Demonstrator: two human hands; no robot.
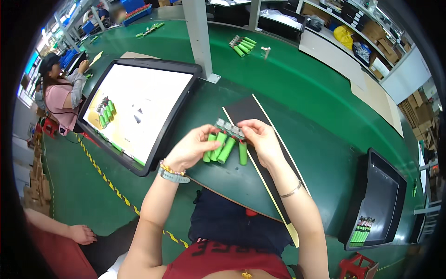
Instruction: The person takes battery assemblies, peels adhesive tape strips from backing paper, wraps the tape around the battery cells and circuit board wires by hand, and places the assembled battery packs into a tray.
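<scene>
Both my hands hold a row of several green cylindrical battery cells (226,149) joined at their tops by a grey metal strip (229,128). My left hand (190,149) grips the cells on the left side of the row. Fingers of my right hand (262,139) pinch the strip end and the rightmost cell. The pack hangs just above the green work table (297,88), over a black mat with a pale edge (260,162).
A large lit screen (134,109) leans at my left, and a smaller dark screen (378,200) stands at the right. Loose green cells (244,45) lie farther back. A metal post (200,37) rises behind. A person in pink (60,95) sits far left; another person's hand (81,234) shows at lower left.
</scene>
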